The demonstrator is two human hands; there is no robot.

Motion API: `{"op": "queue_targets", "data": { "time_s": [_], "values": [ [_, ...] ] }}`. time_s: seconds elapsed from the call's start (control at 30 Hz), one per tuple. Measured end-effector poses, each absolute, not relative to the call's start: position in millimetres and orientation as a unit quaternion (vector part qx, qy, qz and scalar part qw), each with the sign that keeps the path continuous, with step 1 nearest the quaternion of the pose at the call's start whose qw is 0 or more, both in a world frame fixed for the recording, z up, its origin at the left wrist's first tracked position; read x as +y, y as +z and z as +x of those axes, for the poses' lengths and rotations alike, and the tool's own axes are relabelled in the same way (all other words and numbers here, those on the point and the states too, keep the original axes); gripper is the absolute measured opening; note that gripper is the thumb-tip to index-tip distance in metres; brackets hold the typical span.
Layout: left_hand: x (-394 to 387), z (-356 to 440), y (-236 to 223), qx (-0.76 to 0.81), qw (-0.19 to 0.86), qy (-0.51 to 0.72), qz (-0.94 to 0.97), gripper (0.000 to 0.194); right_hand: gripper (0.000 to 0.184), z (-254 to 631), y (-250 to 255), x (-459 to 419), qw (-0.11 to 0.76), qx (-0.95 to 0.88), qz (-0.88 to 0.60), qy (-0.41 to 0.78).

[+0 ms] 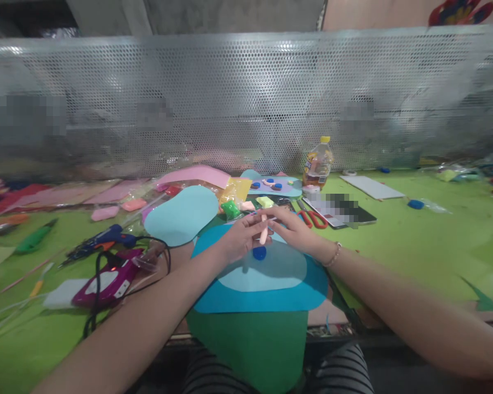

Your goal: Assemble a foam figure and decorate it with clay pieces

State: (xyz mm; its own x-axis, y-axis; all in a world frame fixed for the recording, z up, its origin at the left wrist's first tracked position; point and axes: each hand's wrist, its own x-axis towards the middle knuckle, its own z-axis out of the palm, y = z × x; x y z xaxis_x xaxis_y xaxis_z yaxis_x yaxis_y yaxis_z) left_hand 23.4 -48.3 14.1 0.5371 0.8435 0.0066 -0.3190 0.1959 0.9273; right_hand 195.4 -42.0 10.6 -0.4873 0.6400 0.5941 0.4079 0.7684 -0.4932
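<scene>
Between my two hands is a small peach roll of modelling clay (263,231). My left hand (243,238) pinches it with bent fingers, and the fingertips of my right hand (290,229) meet it from the other side. Below them a light blue rounded sheet (271,276) lies on a larger blue rounded sheet (238,300). A dark blue clay disc (259,253) rests on the light blue sheet, just under my hands. Part of a green sheet (250,339) shows beneath, reaching over the table edge toward my lap.
To the left lie a blue glue gun (102,241) and a purple device (110,282) with black cords. Red-handled scissors (314,219), a tablet (340,210) and a bottle (318,164) stand or lie right of centre. A perforated metal panel (246,98) closes the back.
</scene>
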Motion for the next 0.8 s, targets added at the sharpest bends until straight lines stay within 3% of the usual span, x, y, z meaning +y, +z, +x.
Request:
{"op": "queue_targets", "data": {
  "time_s": [0.33, 0.5, 0.67, 0.8],
  "values": [
    [-49.8, 26.1, 13.2, 0.262, 0.724, 0.410, 0.489, 0.019, 0.040, 195.2, 11.7, -46.6, 0.406, -0.849, -0.302, 0.152],
    [-37.5, 23.4, 5.8, 0.294, 0.652, 0.508, 0.480, 0.023, 0.042, 198.8, 8.4, -42.2, 0.405, -0.839, -0.317, 0.176],
    [-9.6, 10.4, -4.9, 0.344, 0.545, 0.626, 0.440, 0.028, 0.038, 190.9, 8.4, -28.0, 0.379, -0.846, -0.371, 0.048],
    [6.1, 1.6, -9.0, 0.352, 0.535, 0.654, 0.402, 0.030, 0.042, 174.3, 16.4, -2.4, 0.269, -0.864, -0.424, -0.039]
  ]
}}
